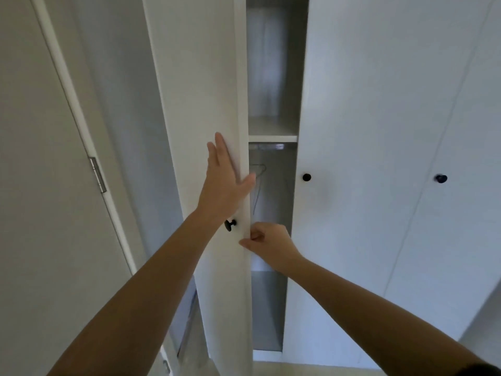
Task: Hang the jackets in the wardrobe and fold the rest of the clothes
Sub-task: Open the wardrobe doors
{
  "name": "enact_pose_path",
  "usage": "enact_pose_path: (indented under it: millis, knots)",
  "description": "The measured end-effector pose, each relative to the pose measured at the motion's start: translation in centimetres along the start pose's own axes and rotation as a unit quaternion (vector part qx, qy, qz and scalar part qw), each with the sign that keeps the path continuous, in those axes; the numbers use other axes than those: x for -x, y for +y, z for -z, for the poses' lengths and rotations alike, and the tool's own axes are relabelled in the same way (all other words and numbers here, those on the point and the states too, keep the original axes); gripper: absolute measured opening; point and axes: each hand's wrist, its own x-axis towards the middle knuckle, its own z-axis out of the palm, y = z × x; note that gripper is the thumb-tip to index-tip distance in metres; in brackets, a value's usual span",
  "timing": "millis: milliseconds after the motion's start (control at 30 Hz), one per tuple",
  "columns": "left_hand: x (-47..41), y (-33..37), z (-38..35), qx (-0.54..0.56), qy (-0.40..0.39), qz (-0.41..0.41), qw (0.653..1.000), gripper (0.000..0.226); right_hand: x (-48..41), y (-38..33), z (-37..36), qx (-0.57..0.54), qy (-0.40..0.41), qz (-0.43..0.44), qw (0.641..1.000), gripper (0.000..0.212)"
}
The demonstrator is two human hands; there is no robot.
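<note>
— What sits closest to the lens?

— Two bare arms, the left forearm (151, 280) and the right forearm (366, 299), both reaching up and forward.

— And the hands?

— The right hand (267, 244) has its fingers curled round the free edge of the ajar door (200, 104), pinching it just below that door's knob (230, 225). The left hand (225, 185) lies flat on the door's face above the knob, fingers straight, thumb spread toward the edge; it clasps nothing.

— Where is the wardrobe (379, 104)?

— Directly ahead, white, filling most of the view. I count three doors: the ajar one and two shut ones to its right, each with one black knob, the middle knob (306, 177) and the far knob (441, 178). Three knobs in all.

— What shows through the gap?

— One shelf (272, 131), one rail (267, 146) just beneath it, and one thin wire hanger (257, 183) on the rail, faint against the grey back. The ajar door and the left hand cover part of it.

— Anything else?

— A room door at the left with one metal hinge (98, 175). A strip of pale floor (298, 369) is cut off at the bottom edge.
</note>
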Motion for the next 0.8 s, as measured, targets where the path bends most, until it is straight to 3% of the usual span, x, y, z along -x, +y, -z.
enact_pose_path:
  millis: [67, 267, 400, 567, 667, 767, 800]
  knots:
    - [0.9, -1.3, 2.7, 0.007, -0.033, -0.012, 0.999, 0.1, 0.9, -1.9, -2.3, 0.002, -0.012, 0.006, 1.0, 0.01]
    - [2.7, -3.7, 10.5, 0.062, -0.14, -0.008, 0.988, 0.098, 2.3, -7.7, -9.1, -0.005, -0.048, 0.001, 0.999, 0.027]
    - [3.8, -6.0, 14.3, 0.069, -0.141, 0.011, 0.988, 0.089, 2.4, -11.0, -13.0, 0.012, -0.058, 0.004, 0.998, 0.04]
    - [5.0, -7.8, 17.9, 0.083, -0.127, 0.008, 0.988, 0.07, 2.3, -13.8, -17.1, -0.002, -0.034, -0.008, 0.999, 0.024]
    - [5.4, -9.0, 19.5, 0.06, -0.118, 0.031, 0.991, 0.051, 2.1, -14.9, -19.1, -0.019, -0.014, -0.019, 1.0, 0.023]
    - [6.1, -10.2, 20.9, 0.017, -0.091, 0.057, 0.994, 0.004, 1.9, -16.0, -20.9, -0.033, -0.003, -0.031, 0.999, 0.021]
    - [6.2, -10.6, 21.4, 0.008, -0.078, 0.067, 0.995, 0.008, 1.7, -16.5, -21.5, -0.034, -0.002, -0.035, 0.999, 0.022]
